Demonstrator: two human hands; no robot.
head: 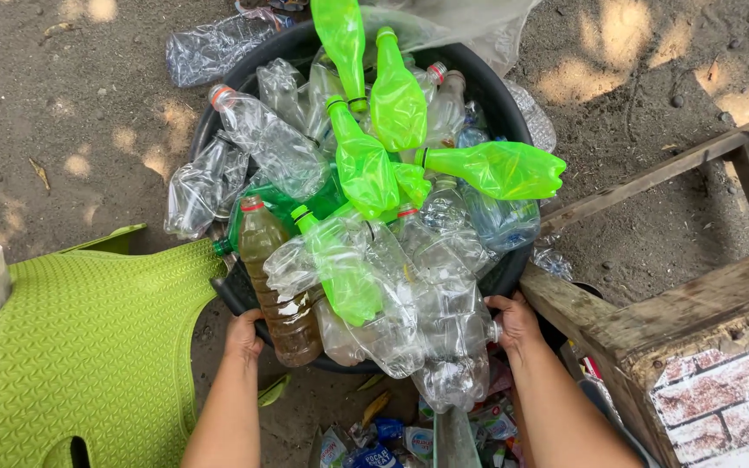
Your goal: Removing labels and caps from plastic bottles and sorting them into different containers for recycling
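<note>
A round black plastic tub [513,113] is seen at the centre of the view, standing on bare sandy ground [62,104] and heaped well above its rim with crushed plastic bottles. The near rim of the tub is gripped on both sides: the left hand [243,334] is curled over the edge at the lower left, fingers wrapped around the rim beside a black handle, and the right hand [516,321] is clamped on the edge at the lower right, fingers folded over it. Just beside the left hand, a brown-tinted bottle with a red cap [277,286] is propped upright against the rim. Between the two hands, clear crumpled bottles [426,321] are spilled over the near edge. Higher in the heap, bright green squashed bottles [374,147] are piled across the middle and the top. More clear bottles [201,186] are hung over the left side of the tub, and one clear flattened bottle [218,43] is lying on the ground beyond the far left rim. To the left, a lime-green textured plastic stool [88,347] is seen close to the tub. To the right, a rough wooden frame [678,303] is standing just beside it. Below the tub, between the forearms, colourful wrappers and scraps [392,433] are scattered.
</note>
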